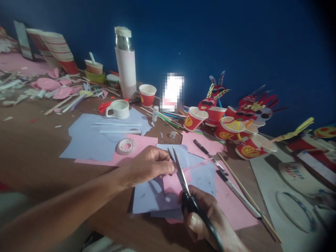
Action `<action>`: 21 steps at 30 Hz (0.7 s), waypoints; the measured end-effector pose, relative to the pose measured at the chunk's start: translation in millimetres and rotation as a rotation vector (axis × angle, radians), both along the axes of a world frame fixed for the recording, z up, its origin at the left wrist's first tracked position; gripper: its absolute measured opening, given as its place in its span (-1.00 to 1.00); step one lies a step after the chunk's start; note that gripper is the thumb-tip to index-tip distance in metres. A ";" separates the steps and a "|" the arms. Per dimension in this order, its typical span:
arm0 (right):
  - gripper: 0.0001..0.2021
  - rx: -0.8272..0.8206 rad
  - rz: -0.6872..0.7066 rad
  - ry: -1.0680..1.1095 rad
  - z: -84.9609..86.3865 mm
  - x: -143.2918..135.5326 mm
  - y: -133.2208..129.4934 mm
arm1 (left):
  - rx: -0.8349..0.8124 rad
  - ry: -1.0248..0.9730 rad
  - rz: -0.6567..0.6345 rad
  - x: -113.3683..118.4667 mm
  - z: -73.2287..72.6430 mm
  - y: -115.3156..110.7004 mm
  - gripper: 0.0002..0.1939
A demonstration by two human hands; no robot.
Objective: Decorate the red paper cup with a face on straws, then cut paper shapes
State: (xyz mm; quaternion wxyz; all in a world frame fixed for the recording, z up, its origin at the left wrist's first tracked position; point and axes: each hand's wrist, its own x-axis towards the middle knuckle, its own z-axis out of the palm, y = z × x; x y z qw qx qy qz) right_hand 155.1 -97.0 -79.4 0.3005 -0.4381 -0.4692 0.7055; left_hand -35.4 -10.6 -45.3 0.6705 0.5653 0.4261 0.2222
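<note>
Black-handled scissors [191,203] are in my right hand [207,213], fingers wrapped round the handles, blades pointing up and slightly parted. My left hand [153,162] pinches a small pink paper piece [172,167] right beside the blade tips. Below the blades lies a pink paper scrap [172,183] on blue paper sheets [147,197]. A larger pink sheet [231,210] extends to the right under a marker [238,194] and a pen [207,152]. A white tape roll [126,146] rests on pink paper to the left of my left hand.
Behind stand a white bottle [126,71], a red paper cup [147,95] and a white mug [118,109]. Decorated cups [228,128] line the back right. Paper scraps and straws [63,87] litter the left. A wooden stick [249,196] lies at right, near a bowl [301,178].
</note>
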 end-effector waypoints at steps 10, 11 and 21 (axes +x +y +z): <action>-0.50 0.069 -0.024 -0.039 -3.7 -0.2 -1.2 | 0.022 -0.055 -0.013 0.0 0.6 0.1 -0.80; -0.50 0.079 -0.027 -0.041 -5.0 0.3 -1.3 | 0.027 -0.058 -0.015 0.3 1.0 -0.2 -0.80; -0.49 0.063 -0.025 -0.054 -5.0 1.4 -0.9 | 0.043 -0.015 0.002 -0.5 2.2 -1.8 -0.80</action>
